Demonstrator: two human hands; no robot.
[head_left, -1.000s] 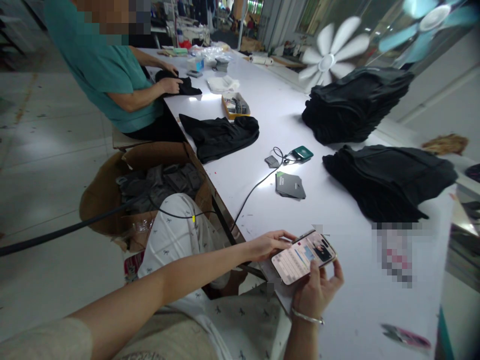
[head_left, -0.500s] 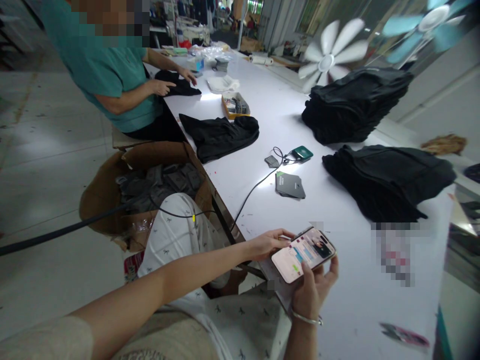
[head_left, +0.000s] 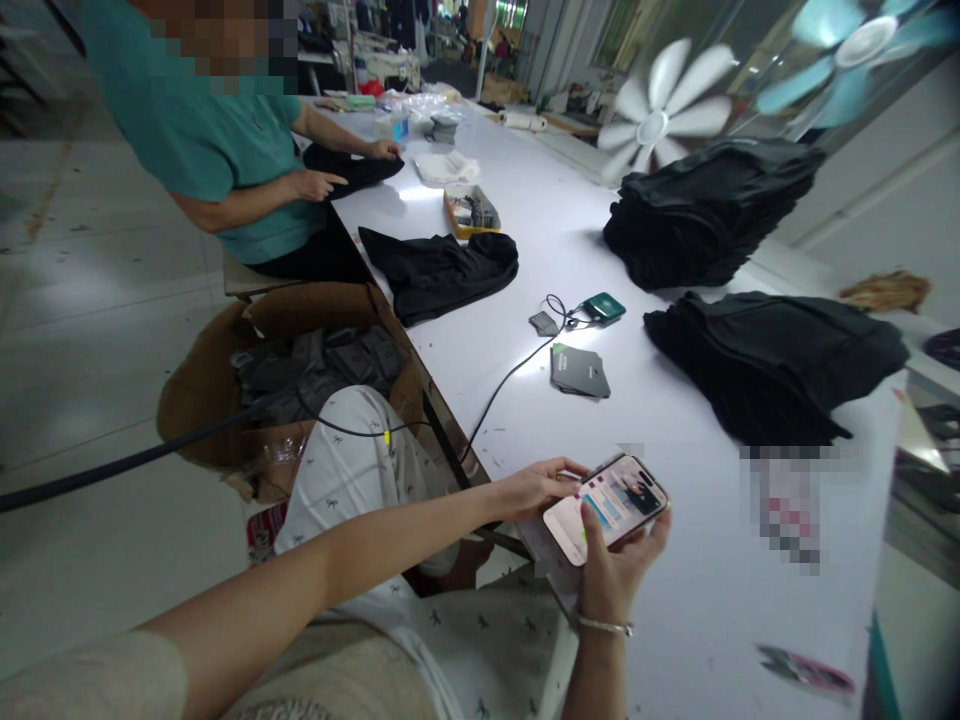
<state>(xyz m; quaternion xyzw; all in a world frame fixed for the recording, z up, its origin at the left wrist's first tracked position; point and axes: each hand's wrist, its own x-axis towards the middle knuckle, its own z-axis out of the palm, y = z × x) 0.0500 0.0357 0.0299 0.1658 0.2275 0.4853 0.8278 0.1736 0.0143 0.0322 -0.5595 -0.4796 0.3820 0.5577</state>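
Note:
A lit smartphone (head_left: 626,515) is held between my two hands over the near edge of the white table (head_left: 720,560). My left hand (head_left: 541,488) grips its left side, fingers closed along the edge and partly hidden. On the other side, my right hand (head_left: 621,570) wraps the phone from below, with its thumb over the screen. A bracelet circles the right wrist. Beyond the phone lies a small stack of dark grey cards (head_left: 580,371). Farther off is a green square device (head_left: 604,308) with a black cable (head_left: 499,385) beside it.
Two piles of black garments (head_left: 712,215) stand at the right. One black garment (head_left: 442,272) lies by the left edge, near a small box (head_left: 472,210). A co-worker in a green shirt (head_left: 225,160) handles black cloth. Pink-handled snips (head_left: 806,668) lie near right; a carton (head_left: 199,385) stands below left.
My right thumb has moved left across the phone screen, and the right hand has shifted slightly left. The co-worker's far hand has moved onto the end of the black cloth.

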